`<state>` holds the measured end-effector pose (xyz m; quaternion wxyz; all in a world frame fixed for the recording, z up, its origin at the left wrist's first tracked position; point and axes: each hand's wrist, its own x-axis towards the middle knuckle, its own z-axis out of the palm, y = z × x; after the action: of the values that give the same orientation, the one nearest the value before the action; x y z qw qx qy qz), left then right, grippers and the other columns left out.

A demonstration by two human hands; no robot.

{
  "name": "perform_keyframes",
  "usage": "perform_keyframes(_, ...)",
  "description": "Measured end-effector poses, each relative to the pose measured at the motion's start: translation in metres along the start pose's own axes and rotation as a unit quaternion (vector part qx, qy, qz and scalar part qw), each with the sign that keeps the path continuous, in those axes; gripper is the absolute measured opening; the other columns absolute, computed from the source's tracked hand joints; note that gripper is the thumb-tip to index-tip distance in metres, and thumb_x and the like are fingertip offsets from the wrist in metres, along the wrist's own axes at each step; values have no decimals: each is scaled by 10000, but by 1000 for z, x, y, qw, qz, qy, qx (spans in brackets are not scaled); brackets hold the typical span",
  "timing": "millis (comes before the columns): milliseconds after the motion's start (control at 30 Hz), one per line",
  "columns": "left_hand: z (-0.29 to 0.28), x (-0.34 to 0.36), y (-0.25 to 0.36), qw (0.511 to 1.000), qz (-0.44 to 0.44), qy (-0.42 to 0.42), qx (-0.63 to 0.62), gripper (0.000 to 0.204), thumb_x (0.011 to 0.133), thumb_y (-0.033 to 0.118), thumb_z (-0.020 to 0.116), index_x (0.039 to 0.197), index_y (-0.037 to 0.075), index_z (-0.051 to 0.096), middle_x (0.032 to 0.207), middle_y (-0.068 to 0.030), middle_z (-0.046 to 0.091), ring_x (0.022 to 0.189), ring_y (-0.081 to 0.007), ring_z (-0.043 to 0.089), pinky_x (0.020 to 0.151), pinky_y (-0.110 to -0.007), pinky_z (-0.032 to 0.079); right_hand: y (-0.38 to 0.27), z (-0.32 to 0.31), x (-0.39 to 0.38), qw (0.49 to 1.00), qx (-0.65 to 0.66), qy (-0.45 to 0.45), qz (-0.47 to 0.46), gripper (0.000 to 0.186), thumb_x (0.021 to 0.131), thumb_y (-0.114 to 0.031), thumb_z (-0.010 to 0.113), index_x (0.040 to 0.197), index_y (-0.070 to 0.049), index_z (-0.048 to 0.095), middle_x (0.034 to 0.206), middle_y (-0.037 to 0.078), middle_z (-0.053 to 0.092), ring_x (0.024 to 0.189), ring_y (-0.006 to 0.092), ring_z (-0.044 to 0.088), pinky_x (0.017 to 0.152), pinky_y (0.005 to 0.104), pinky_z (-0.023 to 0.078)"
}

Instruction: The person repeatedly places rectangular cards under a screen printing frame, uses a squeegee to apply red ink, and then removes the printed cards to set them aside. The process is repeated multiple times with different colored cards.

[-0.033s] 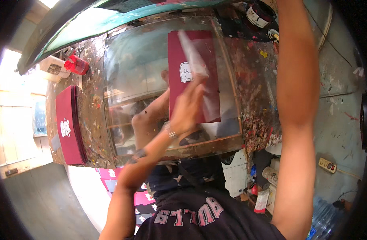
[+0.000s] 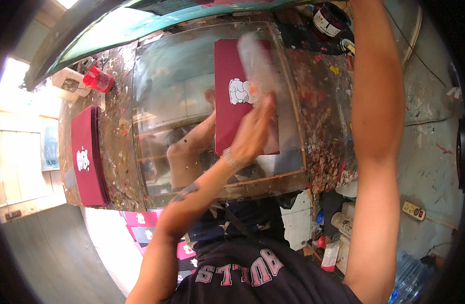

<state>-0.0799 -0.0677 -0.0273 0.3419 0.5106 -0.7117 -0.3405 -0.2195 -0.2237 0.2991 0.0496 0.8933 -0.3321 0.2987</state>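
My left hand (image 2: 253, 124) reaches over a maroon sheet (image 2: 233, 129) on a glossy, see-through panel (image 2: 171, 66), its fingers blurred. A blurred, pale translucent piece (image 2: 254, 61) stretches from around my fingertips toward the sheet's far edge; whether my fingers grip it I cannot tell. Beside them is a white cartoon print (image 2: 238, 91) on the sheet, with a small yellow-orange patch at its right. My right arm (image 2: 375, 116) rises along the right side out of the top of the picture; its hand is out of view.
A maroon stack (image 2: 84, 167) lies on the paint-stained table (image 2: 118, 162) at left, near a red container (image 2: 100, 80) and white tubs (image 2: 68, 81). A dark jar (image 2: 327, 20) stands back right. A teal-edged frame (image 2: 116, 25) spans the back. A power strip (image 2: 414, 210) is at lower right.
My left hand has moved slightly right and up. The pale piece has shifted right at its far end, and a yellow-orange patch now shows by the print.
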Motion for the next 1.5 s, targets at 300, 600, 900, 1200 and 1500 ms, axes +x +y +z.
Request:
perform_keyframes(300, -167, -16, 109, 859, 126, 315, 384, 568, 707, 323, 907, 1153, 55, 679, 1143, -143, 659, 1082, -316, 618, 944, -431, 480, -13, 50, -52, 996, -31, 71, 48, 660, 914, -608, 577, 764, 19, 718, 743, 234, 700, 694, 403, 680, 750, 465, 540)
perform_keyframes(600, -101, -79, -3, 914, 6, 16, 405, 443, 695, 362, 869, 889, 71, 598, 916, -88, 618, 973, -268, 604, 885, -400, 425, -52, 177, -281, 999, -34, -25, -27, 472, 801, -310, 718, 1109, 45, 678, 995, 183, 685, 965, 333, 661, 1001, 502, 474)
perform_keyframes(900, -96, -75, -3, 911, -14, -52, 409, 361, 753, 302, 817, 917, 59, 605, 929, -106, 652, 976, -298, 656, 889, -423, 449, 11, 192, -185, 948, 78, -292, 99, 316, 770, -90, 680, 1082, -47, 666, 910, 202, 731, 981, 418, 671, 947, 470, 402)
perform_keyframes(1200, -96, -77, -1, 908, -35, -69, 411, 412, 722, 246, 842, 999, 35, 620, 946, -101, 669, 975, -275, 672, 888, -415, 448, -42, 184, -231, 986, 12, -157, 49, 324, 825, 9, 598, 1136, -59, 655, 884, 123, 691, 922, 315, 673, 996, 517, 366)
perform_keyframes(1500, -100, -76, -1, 918, -49, -90, 384, 412, 718, 225, 853, 990, 39, 606, 966, -107, 656, 986, -275, 659, 902, -409, 443, 58, 236, -143, 992, 15, -120, 48, 357, 822, 18, 551, 1138, -100, 668, 998, 128, 722, 1025, 321, 668, 957, 487, 364)
